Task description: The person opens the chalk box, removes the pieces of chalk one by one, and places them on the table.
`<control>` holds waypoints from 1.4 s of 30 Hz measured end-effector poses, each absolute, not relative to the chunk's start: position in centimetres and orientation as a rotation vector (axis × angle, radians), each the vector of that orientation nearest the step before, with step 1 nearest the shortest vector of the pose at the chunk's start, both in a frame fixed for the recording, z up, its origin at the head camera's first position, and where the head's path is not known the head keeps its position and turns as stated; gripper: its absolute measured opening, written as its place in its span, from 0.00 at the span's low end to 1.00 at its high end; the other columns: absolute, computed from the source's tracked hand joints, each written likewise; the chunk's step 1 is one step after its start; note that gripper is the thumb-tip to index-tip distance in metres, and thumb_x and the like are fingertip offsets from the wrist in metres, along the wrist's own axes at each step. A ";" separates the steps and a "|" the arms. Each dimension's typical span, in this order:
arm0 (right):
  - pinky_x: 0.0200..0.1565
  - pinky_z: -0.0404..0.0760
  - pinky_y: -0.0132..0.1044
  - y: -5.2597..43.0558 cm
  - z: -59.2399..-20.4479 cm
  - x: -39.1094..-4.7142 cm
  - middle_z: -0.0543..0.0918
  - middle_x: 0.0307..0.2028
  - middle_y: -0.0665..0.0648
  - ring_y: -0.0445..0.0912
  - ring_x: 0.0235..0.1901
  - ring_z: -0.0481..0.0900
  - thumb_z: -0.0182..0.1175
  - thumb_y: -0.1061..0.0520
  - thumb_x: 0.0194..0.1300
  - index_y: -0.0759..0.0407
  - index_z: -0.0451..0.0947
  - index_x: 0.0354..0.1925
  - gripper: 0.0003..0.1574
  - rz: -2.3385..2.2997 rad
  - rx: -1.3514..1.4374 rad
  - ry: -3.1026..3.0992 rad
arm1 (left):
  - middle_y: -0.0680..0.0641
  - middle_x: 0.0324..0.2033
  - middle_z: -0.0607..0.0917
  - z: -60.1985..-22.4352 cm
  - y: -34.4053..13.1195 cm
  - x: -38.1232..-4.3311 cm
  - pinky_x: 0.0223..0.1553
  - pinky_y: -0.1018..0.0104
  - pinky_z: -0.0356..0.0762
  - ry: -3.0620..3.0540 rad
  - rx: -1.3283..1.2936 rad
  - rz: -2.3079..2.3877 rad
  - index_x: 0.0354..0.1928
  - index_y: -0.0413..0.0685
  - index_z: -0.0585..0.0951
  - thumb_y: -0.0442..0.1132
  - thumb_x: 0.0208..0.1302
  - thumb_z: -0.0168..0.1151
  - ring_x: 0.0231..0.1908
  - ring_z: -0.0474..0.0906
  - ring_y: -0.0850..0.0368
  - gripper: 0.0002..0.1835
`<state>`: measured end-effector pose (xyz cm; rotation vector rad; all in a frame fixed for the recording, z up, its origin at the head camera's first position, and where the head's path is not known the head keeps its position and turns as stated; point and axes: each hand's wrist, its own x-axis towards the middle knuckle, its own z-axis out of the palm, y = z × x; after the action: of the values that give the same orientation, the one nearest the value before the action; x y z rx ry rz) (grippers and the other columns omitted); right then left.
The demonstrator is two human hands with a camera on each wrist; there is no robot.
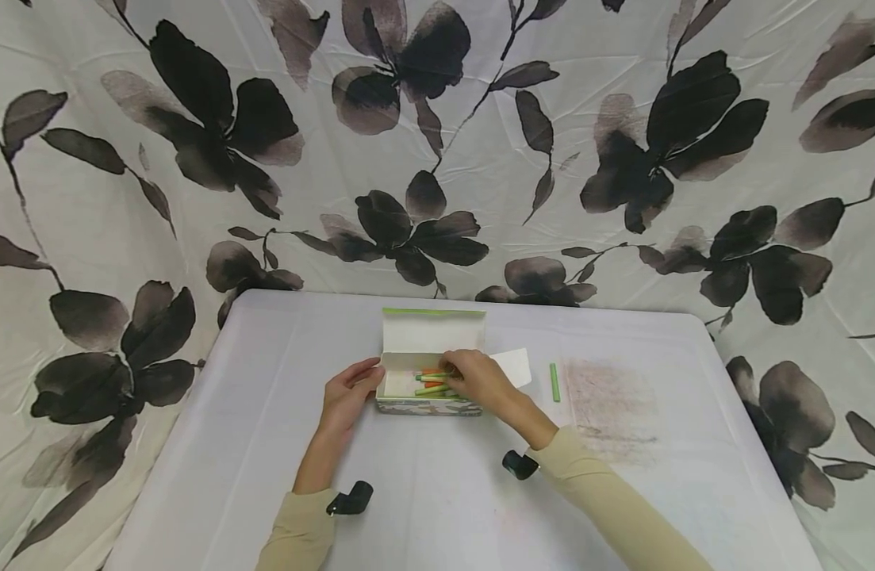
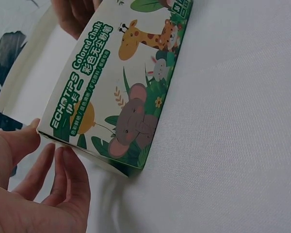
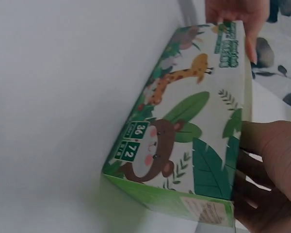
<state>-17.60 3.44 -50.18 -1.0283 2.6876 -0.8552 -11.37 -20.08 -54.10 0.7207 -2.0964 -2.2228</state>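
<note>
A chalk box (image 1: 428, 407), printed "Colored Chalk" with cartoon animals, stands with its lid (image 1: 433, 331) raised at the back. Green and orange chalk sticks (image 1: 430, 390) lie loosely inside it. My left hand (image 1: 351, 392) holds the box's left end; the left wrist view shows the thumb at the top corner and curled fingers against the end flap. Reaching in from the right, my right hand (image 1: 476, 377) has its fingertips down among the chalk sticks. The box's front wall (image 3: 184, 121) hides those fingertips in the right wrist view, and I cannot tell whether they pinch a stick.
A single green chalk stick (image 1: 554, 382) lies on the white-covered table (image 1: 423, 507), right of the box. Next to the box's right end a white flap (image 1: 514, 366) sticks out. Reddish-brown chalk smudges (image 1: 612, 404) mark the cloth farther right. Behind the table hangs a floral curtain (image 1: 523, 174).
</note>
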 end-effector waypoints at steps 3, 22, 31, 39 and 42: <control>0.43 0.84 0.46 3.1 -50.6 -17.6 0.87 0.42 0.60 0.50 0.39 0.84 0.70 0.64 0.65 0.65 0.83 0.48 0.13 -0.716 -1.073 2.715 | 0.43 0.51 0.84 -54.1 -20.1 -11.4 0.40 0.73 0.80 -2.115 0.723 -2.217 0.63 0.38 0.80 0.38 0.70 0.68 0.44 0.81 0.58 0.22; 0.30 0.82 0.42 2.0 -51.2 -18.3 0.86 0.32 0.56 0.49 0.29 0.83 0.67 0.64 0.68 0.58 0.85 0.36 0.02 -0.101 -1.383 2.832 | 0.43 0.52 0.84 -53.9 -20.0 -11.3 0.41 0.74 0.79 -2.134 0.738 -2.197 0.63 0.40 0.80 0.38 0.70 0.68 0.44 0.81 0.61 0.22; 0.38 0.80 0.42 3.1 -49.7 -18.5 0.84 0.35 0.53 0.45 0.32 0.77 0.70 0.62 0.67 0.59 0.84 0.40 0.04 -0.375 -1.173 2.659 | 0.47 0.49 0.85 -53.7 -19.9 -11.2 0.43 0.72 0.80 -2.119 0.729 -2.213 0.62 0.39 0.81 0.38 0.70 0.68 0.43 0.81 0.62 0.22; 0.39 0.81 0.37 5.5 -48.1 -18.8 0.86 0.36 0.57 0.46 0.35 0.81 0.67 0.69 0.65 0.64 0.84 0.47 0.11 -0.776 -1.162 2.587 | 0.49 0.47 0.86 -53.6 -19.7 -11.2 0.43 0.72 0.80 -2.125 0.733 -2.199 0.63 0.39 0.80 0.38 0.70 0.68 0.44 0.81 0.60 0.21; 0.40 0.82 0.34 6.3 -47.9 -19.1 0.86 0.36 0.58 0.46 0.36 0.83 0.67 0.69 0.65 0.67 0.83 0.48 0.12 -0.936 -1.130 2.532 | 0.48 0.48 0.85 -53.6 -19.7 -11.2 0.43 0.72 0.80 -2.127 0.752 -2.189 0.63 0.39 0.80 0.38 0.70 0.68 0.45 0.81 0.59 0.22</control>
<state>-19.13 6.31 -47.89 -1.1299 2.5322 -0.9358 -11.21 -19.65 -53.62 0.7517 -2.1267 -2.1887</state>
